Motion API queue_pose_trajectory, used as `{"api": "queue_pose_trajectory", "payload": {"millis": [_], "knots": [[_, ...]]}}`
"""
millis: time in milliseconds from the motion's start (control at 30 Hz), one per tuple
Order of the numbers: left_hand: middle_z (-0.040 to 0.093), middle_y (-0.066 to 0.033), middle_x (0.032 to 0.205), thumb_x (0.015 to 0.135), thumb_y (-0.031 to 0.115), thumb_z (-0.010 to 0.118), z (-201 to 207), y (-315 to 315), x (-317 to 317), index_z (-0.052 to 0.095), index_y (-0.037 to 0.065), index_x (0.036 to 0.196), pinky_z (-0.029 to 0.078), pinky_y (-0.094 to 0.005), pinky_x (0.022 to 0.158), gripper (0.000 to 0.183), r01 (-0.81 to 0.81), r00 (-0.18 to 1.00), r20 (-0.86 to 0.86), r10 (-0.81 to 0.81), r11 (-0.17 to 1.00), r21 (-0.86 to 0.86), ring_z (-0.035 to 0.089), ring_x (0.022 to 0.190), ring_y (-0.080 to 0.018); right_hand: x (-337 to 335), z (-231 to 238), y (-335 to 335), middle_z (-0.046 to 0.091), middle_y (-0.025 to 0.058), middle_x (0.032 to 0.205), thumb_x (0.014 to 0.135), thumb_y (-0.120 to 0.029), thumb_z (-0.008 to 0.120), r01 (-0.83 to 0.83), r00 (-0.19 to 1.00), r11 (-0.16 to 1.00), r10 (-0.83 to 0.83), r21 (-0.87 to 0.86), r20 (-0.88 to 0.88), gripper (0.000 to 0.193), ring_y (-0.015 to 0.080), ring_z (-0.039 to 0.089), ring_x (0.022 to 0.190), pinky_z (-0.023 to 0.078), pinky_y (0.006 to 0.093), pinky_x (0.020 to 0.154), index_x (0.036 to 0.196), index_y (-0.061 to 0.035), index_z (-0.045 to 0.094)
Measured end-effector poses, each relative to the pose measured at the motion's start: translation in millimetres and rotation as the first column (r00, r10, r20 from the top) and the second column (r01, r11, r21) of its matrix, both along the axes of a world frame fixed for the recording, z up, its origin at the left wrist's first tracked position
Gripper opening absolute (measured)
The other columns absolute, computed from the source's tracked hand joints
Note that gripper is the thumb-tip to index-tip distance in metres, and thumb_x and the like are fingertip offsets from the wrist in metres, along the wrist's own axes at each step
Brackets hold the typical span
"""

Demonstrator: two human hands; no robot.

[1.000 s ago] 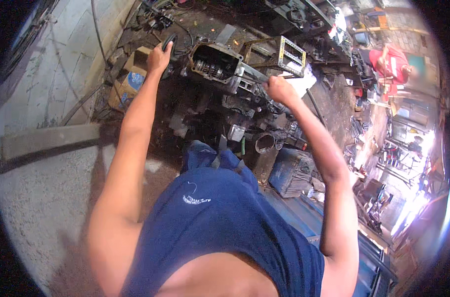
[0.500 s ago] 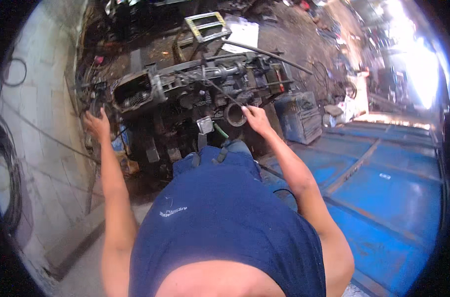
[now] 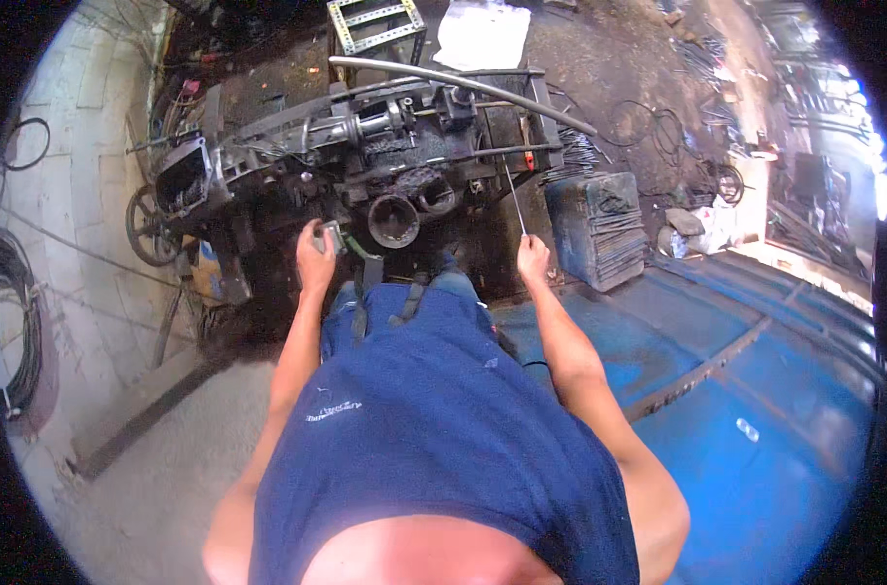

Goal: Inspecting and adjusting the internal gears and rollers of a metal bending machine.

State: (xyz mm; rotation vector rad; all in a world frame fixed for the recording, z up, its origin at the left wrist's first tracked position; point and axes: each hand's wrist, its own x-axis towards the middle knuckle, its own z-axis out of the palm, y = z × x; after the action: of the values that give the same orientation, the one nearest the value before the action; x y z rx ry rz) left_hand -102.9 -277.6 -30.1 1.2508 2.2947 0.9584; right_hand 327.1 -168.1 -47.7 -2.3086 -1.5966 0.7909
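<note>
A dark, greasy lathe (image 3: 395, 136) stretches across in front of me, with a round metal cup-like ring (image 3: 394, 221) on its near side. My right hand (image 3: 533, 260) is closed around the lower end of a thin metal rod (image 3: 516, 200). The rod points up and away toward the lathe's right end. My left hand (image 3: 315, 258) is at the small grey box (image 3: 334, 237) on the near side of the lathe, thumb and fingers apart. Whether the fingertips press on the box cannot be made out. A green strip (image 3: 364, 250) hangs beside it.
A long metal bar (image 3: 463, 82) lies across the lathe top. A spoked handwheel (image 3: 151, 226) is at the left end. A blue metal box (image 3: 596, 229) stands at the right, near blue sheet flooring (image 3: 687, 370). Coiled cable (image 3: 10, 322) hangs on the left wall.
My left hand has moved right, from the lathe's left end to the grey box. My right hand has shifted right with the rod, away from the round ring. The view has shifted too.
</note>
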Motion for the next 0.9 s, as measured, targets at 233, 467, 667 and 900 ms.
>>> {"api": "queue_pose_trajectory", "payload": {"millis": [233,467,667,900], "knots": [[0.068,-0.0246,0.102,0.090,0.031,0.061,-52,-18,59,0.065,-0.003,0.110,0.051,-0.0414,0.086,0.039,0.090,0.982,0.190,0.021,0.825,-0.558,0.066,0.100,-0.0364,16,-87,92,0.057,0.0220,0.083,0.084,-0.013,0.059,-0.183,0.981,0.929,0.195,0.323,-0.006,0.015,0.0426,0.057,0.080,0.046,0.0512,0.075,0.088,0.0013,0.065],[0.068,-0.0205,0.110,0.089,0.039,0.061,-119,-28,71,0.057,-0.004,0.124,0.046,-0.0416,0.094,0.056,-0.053,0.877,0.285,0.386,0.669,-0.741,0.063,0.107,-0.0355,-23,-106,170,0.067,0.0204,0.087,0.079,-0.013,0.067,-0.055,0.998,0.975,0.063,0.218,-0.030,0.016,0.0384,0.065,0.086,0.051,0.0457,0.079,0.090,-0.0017,0.068],[0.060,-0.0028,0.086,0.093,0.035,0.056,-122,-1,85,0.057,0.012,0.106,0.044,-0.0314,0.055,0.027,-0.284,0.327,0.543,0.774,0.628,-0.725,0.058,0.069,-0.0180,-21,-103,178,0.061,0.0221,0.101,0.081,-0.013,0.065,-0.095,0.995,0.966,0.083,0.240,0.062,0.023,0.0393,0.061,0.098,0.048,0.0475,0.085,0.100,-0.0001,0.062],[0.049,-0.0037,0.070,0.100,0.026,0.046,-96,-9,69,0.051,0.008,0.094,0.037,-0.0296,0.049,0.020,-0.442,-0.274,0.733,0.623,0.596,-0.671,0.043,0.052,-0.0153,-95,27,151,0.066,0.0210,0.097,0.082,-0.017,0.063,-0.898,0.418,0.439,0.863,0.013,-0.285,0.019,0.0379,0.064,0.094,0.052,0.0479,0.084,0.095,-0.0037,0.065]]}}
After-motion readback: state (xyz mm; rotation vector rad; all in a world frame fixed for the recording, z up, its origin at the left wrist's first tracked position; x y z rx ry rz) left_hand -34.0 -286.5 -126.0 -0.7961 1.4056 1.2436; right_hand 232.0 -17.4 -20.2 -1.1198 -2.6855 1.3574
